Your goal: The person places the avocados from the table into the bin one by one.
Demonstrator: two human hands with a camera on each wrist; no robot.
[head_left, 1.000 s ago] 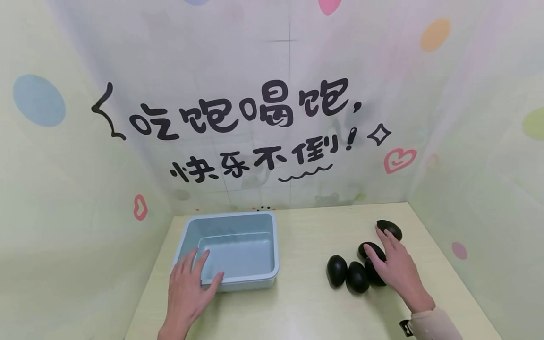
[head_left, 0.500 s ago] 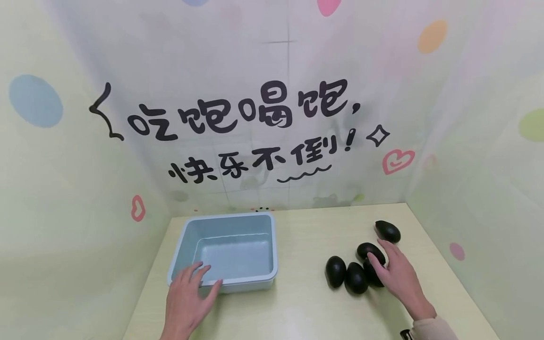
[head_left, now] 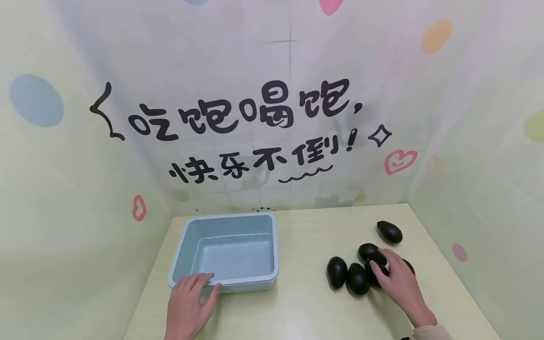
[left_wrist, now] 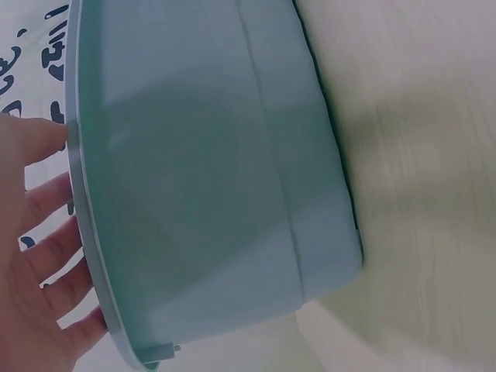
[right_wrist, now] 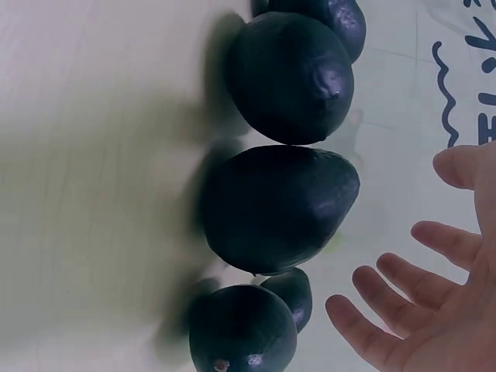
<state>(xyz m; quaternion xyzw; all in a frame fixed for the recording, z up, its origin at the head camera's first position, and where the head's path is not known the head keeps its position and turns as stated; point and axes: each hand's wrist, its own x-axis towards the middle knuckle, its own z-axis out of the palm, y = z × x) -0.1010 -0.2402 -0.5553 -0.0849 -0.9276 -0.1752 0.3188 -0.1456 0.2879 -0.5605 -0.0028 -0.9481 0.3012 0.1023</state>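
Several black, egg-shaped avocados lie on the right of the table; one avocado [head_left: 337, 272] stands at the left of the group. My right hand [head_left: 399, 278] hovers over the cluster, thumb above one avocado [head_left: 378, 273] and fingers beside another avocado [head_left: 370, 254]. Its fingers [right_wrist: 387, 302] are spread and relaxed, with nothing between them in the right wrist view. To the left is a blue plastic basin [head_left: 274, 245], with nothing inside. My left hand [head_left: 189, 302] is at its near-left rim, fingers relaxed; the left wrist view has the fingertips right at the rim [left_wrist: 85, 201].
A lone avocado [head_left: 389, 232] lies farther back, and another avocado [head_left: 410, 267] shows partly behind the right hand. The pale wooden table [head_left: 297, 311] is enclosed by printed cloth walls [head_left: 289, 61] at the back and both sides.
My left hand has drawn back from over the basin to its near rim. My right hand has moved nearer, away from the far avocado, and an avocado now shows at its right.
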